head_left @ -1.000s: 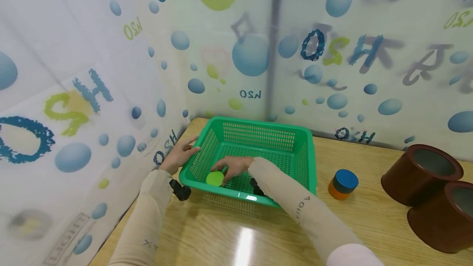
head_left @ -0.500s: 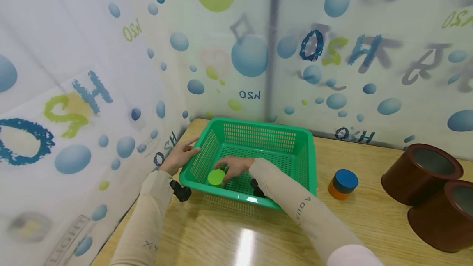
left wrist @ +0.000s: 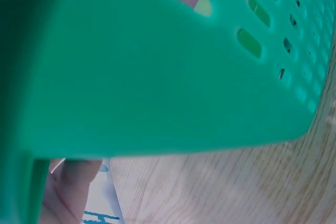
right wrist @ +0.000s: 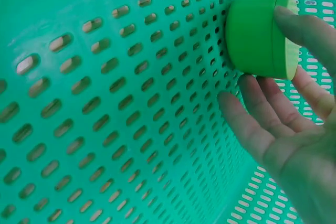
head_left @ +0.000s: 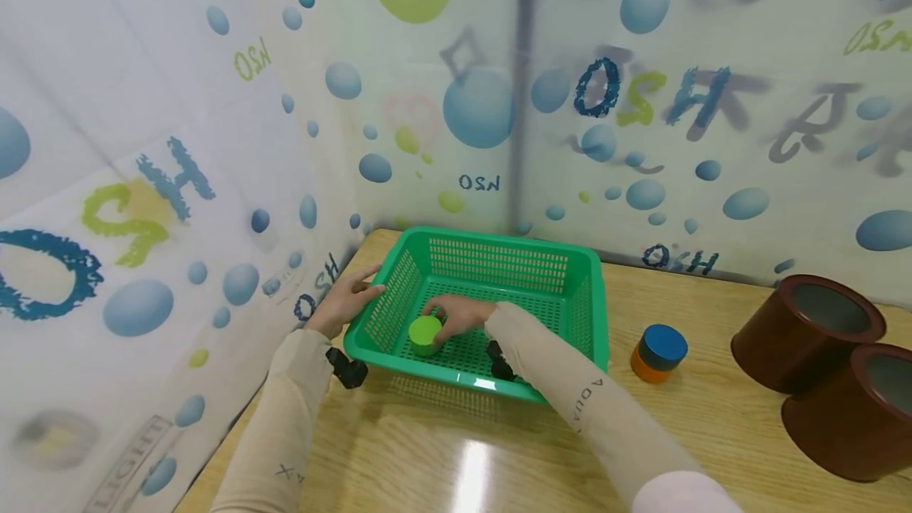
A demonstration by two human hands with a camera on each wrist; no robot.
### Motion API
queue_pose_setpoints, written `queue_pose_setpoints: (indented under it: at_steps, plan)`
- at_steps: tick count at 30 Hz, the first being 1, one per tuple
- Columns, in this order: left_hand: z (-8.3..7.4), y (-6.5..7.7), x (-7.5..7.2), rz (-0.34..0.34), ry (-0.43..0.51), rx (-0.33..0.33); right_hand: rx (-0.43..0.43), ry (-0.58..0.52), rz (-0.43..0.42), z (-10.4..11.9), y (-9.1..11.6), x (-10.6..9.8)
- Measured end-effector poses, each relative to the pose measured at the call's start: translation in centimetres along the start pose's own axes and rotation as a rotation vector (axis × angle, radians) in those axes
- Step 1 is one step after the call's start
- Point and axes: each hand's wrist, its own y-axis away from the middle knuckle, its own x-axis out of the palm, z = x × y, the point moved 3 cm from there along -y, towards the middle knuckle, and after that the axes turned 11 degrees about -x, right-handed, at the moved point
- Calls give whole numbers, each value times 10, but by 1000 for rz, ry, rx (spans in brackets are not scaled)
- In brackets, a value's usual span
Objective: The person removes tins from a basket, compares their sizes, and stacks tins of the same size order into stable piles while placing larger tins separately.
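A green plastic basket (head_left: pixel 499 238) with slotted walls stands on the table. At its left side my left hand (head_left: pixel 344 303) grips the rim, thumb toward the inside; the left wrist view shows part of that hand (left wrist: pixel 68 190) beyond the green edge. Inside the basket, near the front left corner, is a small round lidded green jar (head_left: pixel 425 334). My right hand (head_left: pixel 459 314) reaches in and holds it. Seen from the right wrist, the thumb lies at the lid edge of the jar (right wrist: pixel 256 35) and fingers curl along the opposite side, its base at the slotted floor.
Right of the basket, a round jar with a blue lid and orange base (head_left: pixel 659 352) stands on the wooden table (head_left: pixel 399 450). Two brown cylinders (head_left: pixel 805 331) are farther right. Printed white curtains (head_left: pixel 285 141) rise close behind and to the left.
My right hand and the green jar have shifted a little right and toward the back, away from the basket's left wall. My left hand stays at the rim.
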Motion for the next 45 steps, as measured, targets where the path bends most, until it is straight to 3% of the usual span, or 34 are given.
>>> queue_pose_setpoints:
  at_steps: [7,19,32,39,45]
  plan:
    - [1,0,-2,-2,0,0,14,32,-30,-3,2,-3]
    - [0,1,-1,12,13,-6,-44,22,33,-10,2,1]
    - [0,0,0,5,10,-17,-56,-70,-14,-12,7,-2]
    - [-3,0,1,7,28,-11,-60,-109,-58,-12,15,-13]
    - [-1,1,0,5,9,-8,-117,-149,-94,-2,25,-26]
